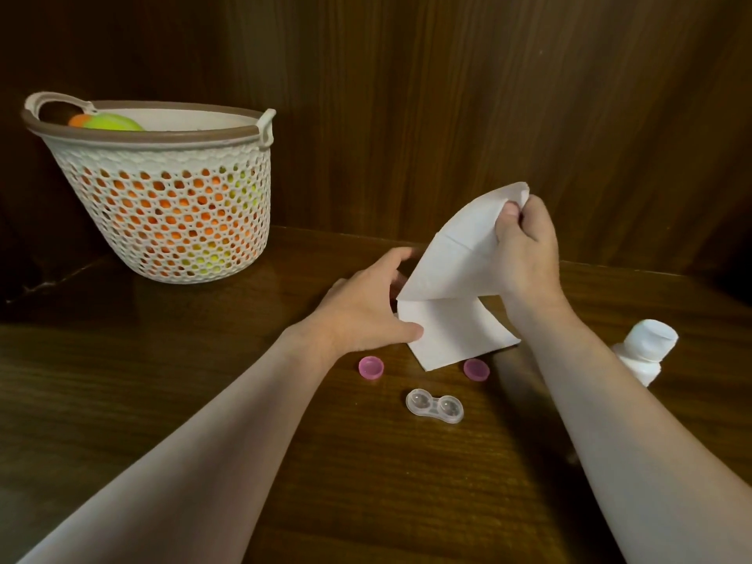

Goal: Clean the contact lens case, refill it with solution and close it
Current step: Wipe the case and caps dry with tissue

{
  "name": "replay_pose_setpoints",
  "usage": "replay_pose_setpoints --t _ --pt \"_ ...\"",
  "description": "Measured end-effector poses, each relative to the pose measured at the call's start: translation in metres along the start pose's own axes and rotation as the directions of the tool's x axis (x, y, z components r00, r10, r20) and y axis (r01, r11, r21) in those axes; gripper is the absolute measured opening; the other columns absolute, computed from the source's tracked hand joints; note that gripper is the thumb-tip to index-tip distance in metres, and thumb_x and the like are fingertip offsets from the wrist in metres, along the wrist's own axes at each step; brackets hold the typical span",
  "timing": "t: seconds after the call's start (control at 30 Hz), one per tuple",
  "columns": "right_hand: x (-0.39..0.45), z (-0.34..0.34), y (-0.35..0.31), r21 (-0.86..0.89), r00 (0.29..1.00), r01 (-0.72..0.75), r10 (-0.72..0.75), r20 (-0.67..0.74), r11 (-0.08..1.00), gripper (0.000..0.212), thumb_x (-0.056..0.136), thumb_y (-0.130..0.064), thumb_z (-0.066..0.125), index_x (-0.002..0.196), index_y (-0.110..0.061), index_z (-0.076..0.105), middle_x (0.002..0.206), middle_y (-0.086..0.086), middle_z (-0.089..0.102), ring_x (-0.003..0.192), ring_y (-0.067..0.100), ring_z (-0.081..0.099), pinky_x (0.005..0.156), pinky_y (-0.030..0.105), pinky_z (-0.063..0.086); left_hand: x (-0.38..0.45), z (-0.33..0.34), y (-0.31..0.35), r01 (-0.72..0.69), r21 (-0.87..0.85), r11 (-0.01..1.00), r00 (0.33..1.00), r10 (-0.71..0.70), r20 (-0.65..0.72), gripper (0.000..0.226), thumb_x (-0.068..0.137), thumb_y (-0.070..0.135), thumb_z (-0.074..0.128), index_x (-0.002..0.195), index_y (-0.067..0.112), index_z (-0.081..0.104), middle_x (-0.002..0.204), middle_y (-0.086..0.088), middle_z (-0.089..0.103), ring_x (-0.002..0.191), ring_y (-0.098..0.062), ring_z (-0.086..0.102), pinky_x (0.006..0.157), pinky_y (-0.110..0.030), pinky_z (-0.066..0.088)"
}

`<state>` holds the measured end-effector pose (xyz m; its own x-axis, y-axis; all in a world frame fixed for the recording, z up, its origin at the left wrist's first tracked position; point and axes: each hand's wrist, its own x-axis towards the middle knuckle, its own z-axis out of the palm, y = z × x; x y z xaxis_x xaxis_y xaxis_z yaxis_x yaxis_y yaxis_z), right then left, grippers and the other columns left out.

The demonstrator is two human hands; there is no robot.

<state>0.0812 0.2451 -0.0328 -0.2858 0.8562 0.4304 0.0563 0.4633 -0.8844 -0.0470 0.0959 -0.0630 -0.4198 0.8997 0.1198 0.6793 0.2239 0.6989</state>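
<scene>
On the dark wooden tabletop (162, 400), close to the person, sits the clear contact lens case (434, 405) with both wells uncovered and facing up. That makes sense, since you can't wipe or refill it with the lids on. The two pink caps are parked just behind it, one cap (371, 367) to the left and the other cap (476, 369) to the right, each on its own side, probably so they don't get swapped.

The right hand (527, 246) is pinching the top corner of a white tissue (451, 287) and lifting it, while the left hand (366, 303) has its thumb pressing the lower edge and the other fingers loosely spread behind the sheet. Looks to me like they're unfolding it to get one layer for drying the wells (just my guess). The tissue's bottom corner hangs near the right cap.

The white solution bottle (647, 352) waits well off to the right, within reach for the refill. A white mesh basket (162, 221) with orange and green stuff inside sits far left, out of the way.
</scene>
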Motion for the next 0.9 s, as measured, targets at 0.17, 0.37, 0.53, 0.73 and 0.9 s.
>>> replay_pose_setpoints --t 0.17,0.37,0.53,0.73,0.9 --pt "-0.001 -0.001 -0.004 0.046 0.991 0.027 -0.020 -0.134 0.999 0.015 0.114 -0.039 0.036 0.120 -0.039 0.049 0.108 -0.023 0.055 0.103 0.007 0.060 0.078 0.017 0.047 0.000 -0.001 0.003 -0.007 0.074 0.997 0.999 0.010 -0.032 0.108 0.078 0.032 0.092 0.162 0.044 0.024 0.141 0.015 0.062 0.135 -0.016 0.059 0.122 -0.063 0.036" --pt "0.003 -0.007 -0.012 0.096 0.960 0.038 -0.010 -0.279 0.995 0.018 0.114 -0.036 0.034 0.123 -0.035 0.049 0.110 -0.021 0.056 0.104 0.007 0.059 0.079 0.016 0.044 0.005 0.002 -0.003 0.018 0.185 0.983 0.992 0.005 -0.123 0.089 0.086 0.035 0.086 0.157 0.042 0.032 0.137 0.016 0.066 0.129 -0.013 0.063 0.126 -0.060 0.029" --pt "0.010 -0.014 -0.012 0.095 0.893 0.023 0.022 -0.450 0.995 0.023 0.114 -0.035 0.028 0.130 -0.030 0.043 0.107 -0.025 0.048 0.101 0.004 0.057 0.076 0.014 0.042 0.007 0.004 -0.009 0.037 0.231 0.972 0.976 0.014 -0.216 0.074 0.090 0.038 0.082 0.151 0.043 0.041 0.140 0.015 0.063 0.136 -0.015 0.057 0.122 -0.058 0.034" --pt "0.006 -0.012 -0.010 0.055 0.881 0.018 0.011 -0.472 0.998 0.034 0.115 -0.032 0.027 0.142 -0.020 0.042 0.106 -0.024 0.046 0.100 0.003 0.056 0.074 0.012 0.041 0.002 0.003 -0.004 -0.038 0.124 0.992 0.981 0.060 -0.182 0.057 0.082 0.044 0.076 0.134 0.052 0.056 0.139 0.024 0.056 0.135 -0.008 0.048 0.121 -0.055 0.032" --pt "0.004 -0.012 -0.016 0.078 0.878 0.014 0.025 -0.479 0.997 0.032 0.114 -0.033 0.028 0.140 -0.023 0.044 0.107 -0.025 0.048 0.101 0.003 0.058 0.076 0.012 0.042 -0.003 -0.005 0.011 -0.117 0.077 0.990 0.984 0.126 -0.123 0.065 0.079 0.085 0.044 0.132 0.052 0.060 0.129 0.035 0.053 0.128 0.003 0.031 0.116 -0.050 0.029"
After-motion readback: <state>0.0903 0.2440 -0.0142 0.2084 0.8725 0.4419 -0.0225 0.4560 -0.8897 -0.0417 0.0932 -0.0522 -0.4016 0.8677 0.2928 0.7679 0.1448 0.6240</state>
